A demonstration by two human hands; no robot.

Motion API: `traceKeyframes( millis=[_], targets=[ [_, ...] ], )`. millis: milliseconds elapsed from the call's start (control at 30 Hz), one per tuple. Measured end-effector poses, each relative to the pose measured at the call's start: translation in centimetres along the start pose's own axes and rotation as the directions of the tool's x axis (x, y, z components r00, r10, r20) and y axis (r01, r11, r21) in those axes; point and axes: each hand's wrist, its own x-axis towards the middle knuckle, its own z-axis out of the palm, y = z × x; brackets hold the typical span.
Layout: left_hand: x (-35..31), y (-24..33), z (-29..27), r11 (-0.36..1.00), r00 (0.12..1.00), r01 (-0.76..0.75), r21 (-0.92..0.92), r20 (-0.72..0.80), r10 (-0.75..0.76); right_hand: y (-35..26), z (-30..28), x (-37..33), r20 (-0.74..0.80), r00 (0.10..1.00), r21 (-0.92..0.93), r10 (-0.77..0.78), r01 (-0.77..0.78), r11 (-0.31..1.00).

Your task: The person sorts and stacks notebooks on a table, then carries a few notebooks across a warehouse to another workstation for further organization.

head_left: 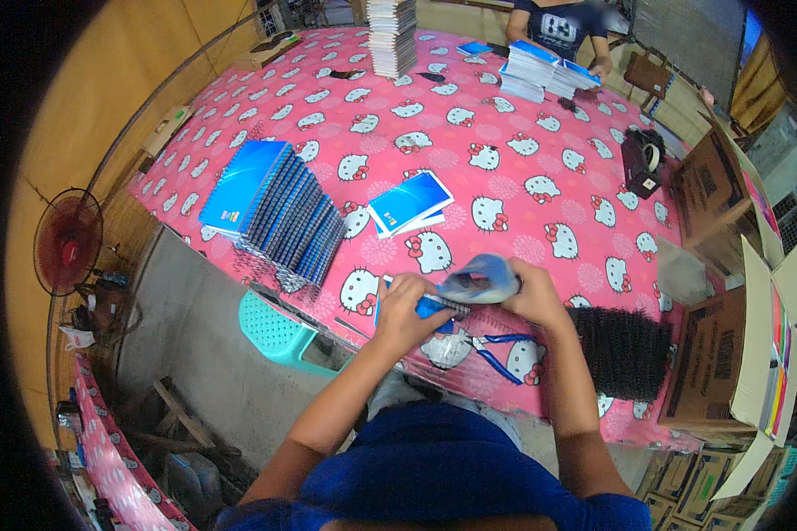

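Observation:
Near the table's front edge, my left hand [405,314] is closed on a small blue spiral notebook [429,307], pressing it down. A dark wire coil shows along the notebook's edge, partly hidden by the fingers. My right hand [536,296] grips a blurred, rounded blue and whitish thing [480,280] with a dark opening; its kind is unclear. That thing is over the coil end of the notebook. Just below lie blue-handled pliers [498,356]. Loose notebooks with blue covers [409,205] lie beyond my hands.
A tall stack of coil-bound notebooks [279,208] stands left. Black wire coils [622,352] lie right, beside open cardboard boxes [704,354]. A black tape dispenser [644,164] sits farther back. Across the table, a person [558,26] handles stacked blue-covered booklets [531,71]. A green stool [279,332] stands below.

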Motion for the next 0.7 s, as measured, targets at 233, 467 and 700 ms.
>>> traceKeyframes(
  millis=[233,467,700],
  targets=[
    [0.5,-0.4,-0.6,0.998,1.000,0.013,-0.057,0.005,-0.012,-0.4,-0.3,0.7,0.083,0.991,-0.156,-0.105,0.117,0.981],
    [0.9,-2.2,-1.9,0.988,0.997,0.042,-0.152,-0.057,-0.051,-1.9,1.0,3.7,0.065,0.991,-0.341,-0.116,0.131,0.931],
    [-1.4,-6.0,-1.6,0.510,0.937,0.301,-0.806,0.149,-0.317,-2.0,2.6,4.6,0.121,0.992,-0.270,-0.026,0.058,0.961]
  ],
)
